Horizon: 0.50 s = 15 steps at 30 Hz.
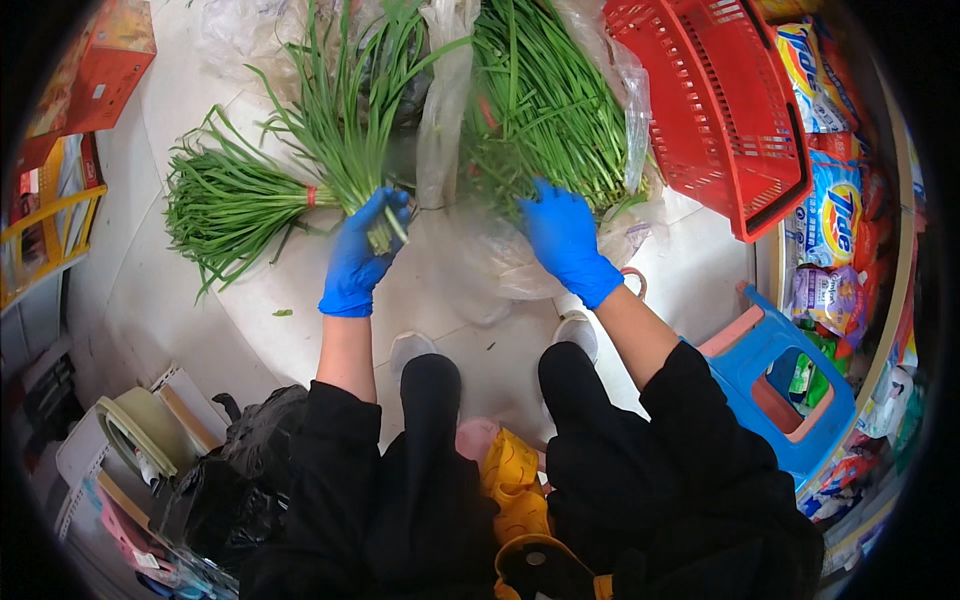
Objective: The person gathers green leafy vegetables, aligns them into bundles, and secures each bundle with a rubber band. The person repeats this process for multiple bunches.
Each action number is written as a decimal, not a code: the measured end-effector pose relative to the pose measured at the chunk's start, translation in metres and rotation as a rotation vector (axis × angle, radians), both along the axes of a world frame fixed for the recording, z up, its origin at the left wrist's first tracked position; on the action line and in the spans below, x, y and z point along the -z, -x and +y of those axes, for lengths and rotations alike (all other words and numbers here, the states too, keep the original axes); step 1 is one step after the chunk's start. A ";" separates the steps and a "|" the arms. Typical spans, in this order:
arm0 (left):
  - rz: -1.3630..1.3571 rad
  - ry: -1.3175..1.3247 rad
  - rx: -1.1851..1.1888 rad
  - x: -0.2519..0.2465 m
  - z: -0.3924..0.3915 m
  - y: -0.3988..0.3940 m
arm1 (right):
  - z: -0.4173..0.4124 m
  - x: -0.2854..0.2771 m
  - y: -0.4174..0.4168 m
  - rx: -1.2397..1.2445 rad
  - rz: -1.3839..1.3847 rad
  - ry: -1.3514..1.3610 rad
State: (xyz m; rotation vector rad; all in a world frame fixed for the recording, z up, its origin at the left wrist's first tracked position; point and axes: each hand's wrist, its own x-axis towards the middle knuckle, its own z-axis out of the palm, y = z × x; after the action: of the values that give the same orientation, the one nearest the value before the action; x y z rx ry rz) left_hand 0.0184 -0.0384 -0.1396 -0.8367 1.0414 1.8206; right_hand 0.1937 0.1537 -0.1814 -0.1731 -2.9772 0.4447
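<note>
My left hand (367,247), in a blue glove, grips the stem ends of a loose bunch of long green leaves (345,127), likely garlic chives. Beside it, a bunch tied with a red band (240,199) lies on the floor to the left. My right hand (559,225), also blue-gloved, is at the lower edge of a large heap of the same greens (562,105) on clear plastic. Some greens near its fingertips are blurred; whether the fingers hold any cannot be told.
A red plastic basket (697,112) stands right of the heap, beside shelved detergent bags (832,210). A blue stool (795,390) is at the right. Black plastic bags (240,480) lie lower left, and an orange carton (112,67) stands upper left.
</note>
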 end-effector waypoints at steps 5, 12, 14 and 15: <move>-0.118 -0.619 0.004 0.041 -0.059 0.027 | -0.012 -0.016 0.025 0.079 -0.241 0.159; 0.369 0.115 0.164 0.047 -0.052 0.034 | -0.012 -0.006 0.017 -0.112 -0.134 0.062; 0.645 0.455 0.257 0.044 -0.031 0.026 | -0.011 0.000 0.016 0.047 -0.128 0.274; 0.649 0.446 0.272 0.048 -0.032 0.027 | -0.013 0.001 0.020 0.118 -0.117 0.388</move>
State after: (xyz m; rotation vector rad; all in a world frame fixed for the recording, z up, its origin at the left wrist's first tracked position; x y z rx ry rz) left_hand -0.0084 -0.0706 -0.1877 -0.3051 1.9228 1.6735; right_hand 0.1734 0.1409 -0.1821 -0.4222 -2.9349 1.0244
